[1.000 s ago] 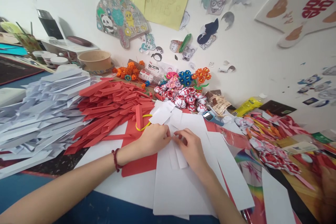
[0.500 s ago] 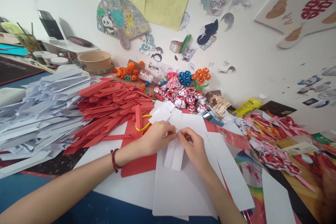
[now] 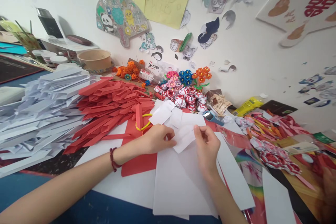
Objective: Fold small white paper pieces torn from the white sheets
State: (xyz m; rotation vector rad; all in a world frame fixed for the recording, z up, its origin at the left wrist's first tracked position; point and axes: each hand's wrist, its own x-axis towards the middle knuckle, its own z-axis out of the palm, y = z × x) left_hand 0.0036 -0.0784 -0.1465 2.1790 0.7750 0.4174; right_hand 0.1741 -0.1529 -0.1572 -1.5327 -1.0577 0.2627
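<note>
A small creased piece of white paper (image 3: pixel 186 139) is held aslant over a stack of white sheets (image 3: pixel 183 185). My right hand (image 3: pixel 208 147) pinches its upper right end between thumb and fingers. At its left end, the curled fingers and thumb of my left hand (image 3: pixel 156 139) close on the edge. Several small white paper pieces (image 3: pixel 162 112) lie just beyond my hands. Close to my left hand are yellow-handled scissors (image 3: pixel 139 126) and a red sheet (image 3: pixel 140 164), which lies partly under the white stack.
Heaps of folded white strips (image 3: pixel 52 108) and red strips (image 3: pixel 112 101) fill the left. Red-and-white paper flowers (image 3: pixel 181 97) sit by the wall, near a blue watch (image 3: pixel 213 118). Pink and orange strips (image 3: pixel 275 126) lie right, beside another person's hand (image 3: pixel 329 185).
The creased white paper has tilted from lengthwise to aslant and lifted. My right hand has moved right and turned, widening the gap between my hands; my left hand has stayed nearly in place.
</note>
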